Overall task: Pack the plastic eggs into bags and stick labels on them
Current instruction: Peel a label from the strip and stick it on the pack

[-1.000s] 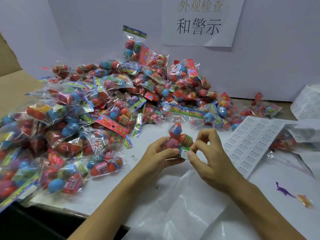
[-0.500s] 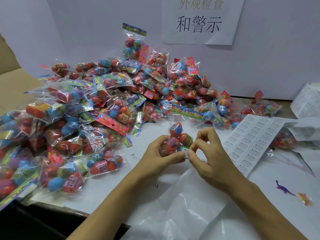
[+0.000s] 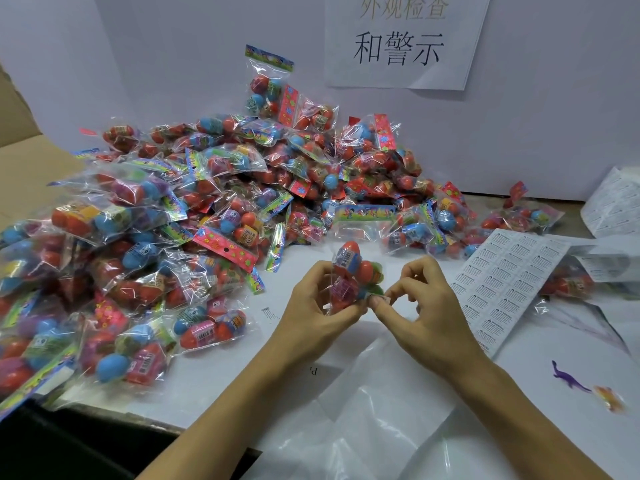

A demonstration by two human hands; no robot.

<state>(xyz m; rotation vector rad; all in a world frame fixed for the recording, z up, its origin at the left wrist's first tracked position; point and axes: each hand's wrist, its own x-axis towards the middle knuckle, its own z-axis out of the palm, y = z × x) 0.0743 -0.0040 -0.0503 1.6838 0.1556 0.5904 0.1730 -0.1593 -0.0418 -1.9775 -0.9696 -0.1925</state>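
The left hand [image 3: 313, 308] gripped one small clear plastic bag of coloured plastic eggs [image 3: 351, 277] above the white table [image 3: 214, 393], fingers curled round its lower half. About four eggs showed inside it: a red-topped one uppermost, a pink one, an orange one and a green one. The right hand [image 3: 420, 315] pinched one small white rectangular label [image 3: 380, 299] between thumb and forefinger, touching the bag's lower right corner; the other fingers were curled loosely.

Behind and to the left lay one large heap of filled clear egg bags [image 3: 207, 220], too many to count, spreading to the table's left front edge, where some bags overhung. One bag stood propped highest against the pale wall [image 3: 173, 57]. One printed sheet of white warning labels [image 3: 502, 282] lay just right of the hands, and a second curled label sheet [image 3: 616, 202] lay at the far right edge. One purple toy dinosaur [image 3: 568, 377] and one blurred orange toy [image 3: 609, 398] lay near the right front. One white paper sign with black characters [image 3: 401, 43] hung on the wall. Crumpled clear plastic film [image 3: 374, 420] covered the near table under the forearms, leaving bare white surface between the heap and the hands.
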